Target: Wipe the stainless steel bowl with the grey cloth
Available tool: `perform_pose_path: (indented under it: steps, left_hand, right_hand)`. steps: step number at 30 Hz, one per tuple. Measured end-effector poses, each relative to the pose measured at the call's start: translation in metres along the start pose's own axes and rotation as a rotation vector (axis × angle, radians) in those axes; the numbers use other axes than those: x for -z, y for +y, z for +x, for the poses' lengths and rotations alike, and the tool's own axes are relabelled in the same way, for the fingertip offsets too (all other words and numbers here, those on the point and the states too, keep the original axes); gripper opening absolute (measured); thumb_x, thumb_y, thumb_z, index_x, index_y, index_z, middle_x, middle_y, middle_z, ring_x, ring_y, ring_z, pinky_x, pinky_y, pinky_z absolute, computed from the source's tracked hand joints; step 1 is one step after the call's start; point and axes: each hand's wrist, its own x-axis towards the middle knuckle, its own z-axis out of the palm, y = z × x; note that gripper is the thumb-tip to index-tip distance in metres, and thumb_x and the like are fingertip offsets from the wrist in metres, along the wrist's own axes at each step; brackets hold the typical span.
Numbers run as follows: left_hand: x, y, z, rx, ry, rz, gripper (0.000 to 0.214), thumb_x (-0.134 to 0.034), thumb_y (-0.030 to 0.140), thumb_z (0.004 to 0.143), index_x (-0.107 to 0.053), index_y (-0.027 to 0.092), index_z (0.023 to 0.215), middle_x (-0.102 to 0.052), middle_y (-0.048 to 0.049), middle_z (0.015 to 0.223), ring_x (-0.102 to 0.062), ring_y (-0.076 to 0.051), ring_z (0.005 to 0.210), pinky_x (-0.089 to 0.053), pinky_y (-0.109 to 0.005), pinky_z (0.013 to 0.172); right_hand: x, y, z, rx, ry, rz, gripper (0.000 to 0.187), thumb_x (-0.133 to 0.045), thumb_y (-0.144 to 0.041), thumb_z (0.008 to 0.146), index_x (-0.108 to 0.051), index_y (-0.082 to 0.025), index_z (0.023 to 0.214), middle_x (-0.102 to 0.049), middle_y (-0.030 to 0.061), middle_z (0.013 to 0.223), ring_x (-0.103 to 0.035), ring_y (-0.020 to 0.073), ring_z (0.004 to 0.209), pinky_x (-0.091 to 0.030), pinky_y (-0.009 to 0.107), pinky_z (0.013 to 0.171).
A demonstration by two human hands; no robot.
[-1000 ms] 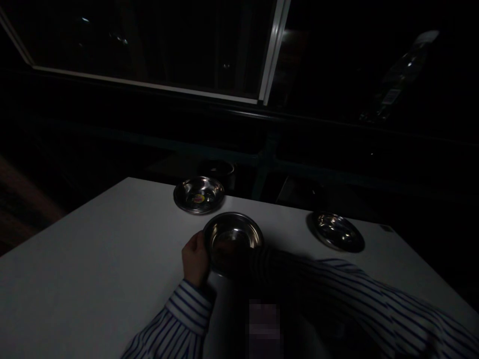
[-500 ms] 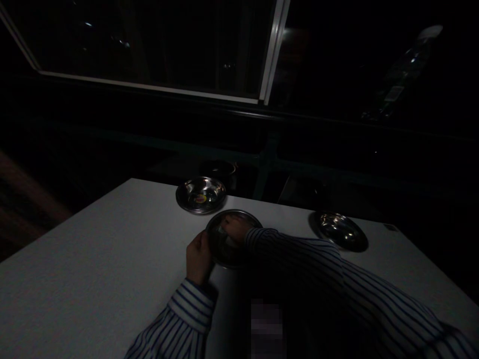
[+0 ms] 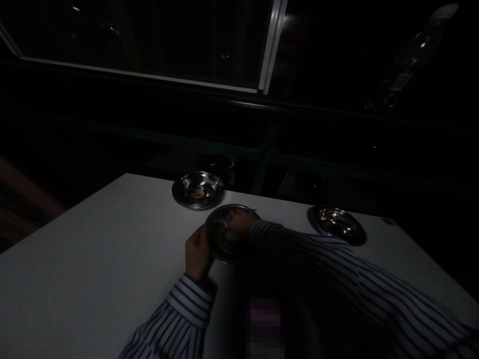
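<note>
A round steel dish [image 3: 219, 253] with a raised rim rests on the white table in front of me. My left hand [image 3: 197, 252] pinches its left rim between thumb and fingers. Over the dish's inner surface, my right hand [image 3: 241, 222] is closed in a fist. Darkness hides what it holds, if anything. A thin dark tip [image 3: 254, 209] shows just beyond that hand, too small to name. Pale patches show on the dish's bottom; I cannot tell whether they are reflections or something lying there.
A stack of steel dishes [image 3: 198, 190] with a yellow-red sticker stands at the table's far edge. Another steel dish [image 3: 339, 225] sits far right on the white table [image 3: 112, 259]. Behind are a dark pot-like vessel [image 3: 217, 163], a window frame [image 3: 149, 76] and a clear bottle [image 3: 415, 55].
My right hand has shifted slightly right within the dish and its fingers have curled in more. My left hand keeps the rim. The view has tilted a little.
</note>
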Motion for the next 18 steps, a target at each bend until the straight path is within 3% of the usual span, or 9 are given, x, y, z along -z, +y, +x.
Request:
perform_pose_path:
  steps: [4,8,11,15,18]
  left_hand:
    - [0.000,-0.004,0.002,0.021,0.025,0.007,0.036,-0.044,0.041,0.078,-0.066,0.012,0.078,-0.067,-0.0057,0.068,-0.060,-0.019,0.067,-0.045,-0.029,0.064]
    - [0.000,-0.009,0.005,0.061,0.118,-0.012,0.037,-0.044,0.043,0.078,-0.066,0.013,0.079,-0.068,-0.0069,0.072,-0.060,-0.020,0.070,-0.045,-0.028,0.063]
    - [-0.001,-0.008,0.003,0.069,0.132,0.000,0.035,-0.044,0.042,0.078,-0.065,0.013,0.075,-0.067,-0.0065,0.071,-0.060,-0.020,0.071,-0.044,-0.027,0.062]
    - [-0.001,-0.004,0.000,0.058,0.061,-0.047,0.034,-0.045,0.040,0.078,-0.065,0.013,0.076,-0.066,-0.0052,0.069,-0.058,-0.018,0.067,-0.045,-0.028,0.062]
    - [-0.002,-0.003,-0.002,0.055,0.038,-0.093,0.034,-0.046,0.041,0.078,-0.065,0.013,0.078,-0.066,-0.0052,0.069,-0.058,-0.018,0.067,-0.045,-0.028,0.062]
  right_hand:
    - [0.004,-0.029,0.010,-0.120,0.037,0.239,0.027,-0.045,-0.009,0.084,-0.054,-0.007,0.109,-0.057,0.0158,0.114,-0.054,0.0218,0.107,-0.044,0.034,0.087]
    - [0.004,-0.048,0.008,-0.059,-0.016,0.476,0.019,-0.052,-0.011,0.081,-0.060,-0.013,0.098,-0.065,0.0047,0.098,-0.060,0.0128,0.089,-0.047,0.022,0.077]
    - [0.003,-0.046,0.005,-0.017,-0.051,0.593,0.010,-0.062,-0.014,0.075,-0.063,-0.015,0.085,-0.067,-0.0005,0.085,-0.061,0.0105,0.077,-0.047,0.021,0.070]
    - [0.005,-0.035,0.008,-0.276,0.149,0.618,0.019,-0.046,-0.011,0.083,-0.059,-0.012,0.096,-0.063,0.0088,0.101,-0.058,0.0166,0.093,-0.043,0.031,0.082]
    - [0.005,-0.032,0.014,-0.410,0.243,0.638,0.025,-0.043,-0.008,0.081,-0.057,-0.013,0.101,-0.061,0.0114,0.106,-0.055,0.0186,0.100,-0.040,0.031,0.086]
